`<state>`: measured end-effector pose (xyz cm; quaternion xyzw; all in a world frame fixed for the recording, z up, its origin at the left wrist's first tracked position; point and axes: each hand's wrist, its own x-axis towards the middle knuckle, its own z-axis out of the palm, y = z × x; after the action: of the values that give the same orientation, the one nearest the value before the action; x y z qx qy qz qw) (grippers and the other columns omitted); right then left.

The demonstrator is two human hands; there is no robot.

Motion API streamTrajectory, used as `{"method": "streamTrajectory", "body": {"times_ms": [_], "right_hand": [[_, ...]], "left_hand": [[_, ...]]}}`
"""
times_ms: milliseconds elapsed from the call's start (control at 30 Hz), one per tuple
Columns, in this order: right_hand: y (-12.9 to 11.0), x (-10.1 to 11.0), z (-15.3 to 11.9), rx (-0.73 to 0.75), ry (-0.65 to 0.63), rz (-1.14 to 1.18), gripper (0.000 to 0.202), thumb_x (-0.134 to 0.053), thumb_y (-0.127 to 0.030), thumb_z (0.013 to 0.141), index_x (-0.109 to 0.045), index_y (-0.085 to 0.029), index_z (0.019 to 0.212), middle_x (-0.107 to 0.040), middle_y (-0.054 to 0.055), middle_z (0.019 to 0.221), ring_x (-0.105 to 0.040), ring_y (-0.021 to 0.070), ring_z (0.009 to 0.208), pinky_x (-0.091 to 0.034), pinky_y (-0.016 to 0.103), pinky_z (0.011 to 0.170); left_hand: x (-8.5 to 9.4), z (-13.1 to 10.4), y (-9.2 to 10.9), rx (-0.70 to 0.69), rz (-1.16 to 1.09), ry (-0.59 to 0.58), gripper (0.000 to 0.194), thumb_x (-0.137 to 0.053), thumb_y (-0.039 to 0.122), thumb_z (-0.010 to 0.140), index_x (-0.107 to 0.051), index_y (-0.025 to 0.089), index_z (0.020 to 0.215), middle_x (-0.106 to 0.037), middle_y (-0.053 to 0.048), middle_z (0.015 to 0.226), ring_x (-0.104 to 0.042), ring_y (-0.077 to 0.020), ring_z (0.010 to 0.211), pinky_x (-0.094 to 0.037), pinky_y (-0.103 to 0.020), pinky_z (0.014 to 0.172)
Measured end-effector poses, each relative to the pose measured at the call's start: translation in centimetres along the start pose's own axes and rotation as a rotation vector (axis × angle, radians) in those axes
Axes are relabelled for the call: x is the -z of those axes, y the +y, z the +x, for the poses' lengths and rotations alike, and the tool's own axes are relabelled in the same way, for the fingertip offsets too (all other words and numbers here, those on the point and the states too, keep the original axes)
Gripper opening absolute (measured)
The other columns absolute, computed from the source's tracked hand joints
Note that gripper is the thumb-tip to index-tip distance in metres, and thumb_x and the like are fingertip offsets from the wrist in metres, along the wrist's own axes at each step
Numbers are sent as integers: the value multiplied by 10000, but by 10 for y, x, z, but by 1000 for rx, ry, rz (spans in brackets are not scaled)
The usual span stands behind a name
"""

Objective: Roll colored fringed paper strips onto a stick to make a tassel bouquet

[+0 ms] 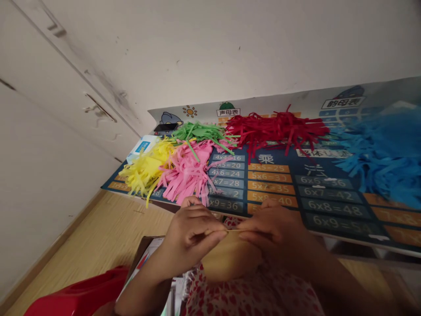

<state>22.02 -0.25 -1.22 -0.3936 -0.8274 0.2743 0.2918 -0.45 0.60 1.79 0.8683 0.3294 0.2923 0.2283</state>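
Note:
Close to my lap, my left hand (197, 237) and my right hand (274, 235) face each other with thumbs and fingers pinched. Between the two pinches runs the thin, straight upper edge of a smooth tan piece (230, 259), which looks rounded below. Its kind cannot be made out. Just beyond my left hand lies a bunch of pink strips (189, 169) on the table's edge. Yellow strips (149, 166) and green strips (200, 131) are bunched against it. Farther off are red strips (276, 129), and a large blue bunch (391, 153) lies at the right.
A printed chart with multiplication tables (269, 188) covers the table, its back edge curling against the white wall (230, 48). A blue-white packet (143, 147) is at the left corner. Below stand a red plastic stool or seat (82, 292) and a box (148, 254) of papers.

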Motion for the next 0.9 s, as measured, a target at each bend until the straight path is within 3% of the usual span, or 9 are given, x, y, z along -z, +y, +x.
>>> {"method": "streamTrajectory", "body": {"times_ms": [433, 633, 900], "right_hand": [[-1, 1, 4, -63, -55, 215, 348, -495, -445, 965, -750, -239, 849, -738, -14, 752, -624, 148, 655, -430, 289, 717], [0, -5, 2, -78, 50, 259, 302, -539, -438, 947, -763, -265, 843, -754, -16, 804, -624, 157, 692, -396, 288, 680], [4, -4, 4, -170, 170, 385, 177, -668, -388, 849, -782, -256, 814, -742, -1, 740, -657, 156, 679, -451, 235, 623]], "left_hand": [[4, 0, -3, 40, -88, 13, 148, -643, 198, 857, -667, 194, 711, -691, -1, 612, -588, -126, 567, -418, -303, 672], [6, 1, -2, 71, -104, 37, 158, -659, 188, 838, -662, 183, 680, -634, 1, 573, -555, -122, 557, -416, -277, 619], [11, 0, -7, 57, -128, 80, 132, -649, 189, 846, -679, 181, 717, -656, -8, 601, -586, -128, 570, -431, -284, 625]]}}
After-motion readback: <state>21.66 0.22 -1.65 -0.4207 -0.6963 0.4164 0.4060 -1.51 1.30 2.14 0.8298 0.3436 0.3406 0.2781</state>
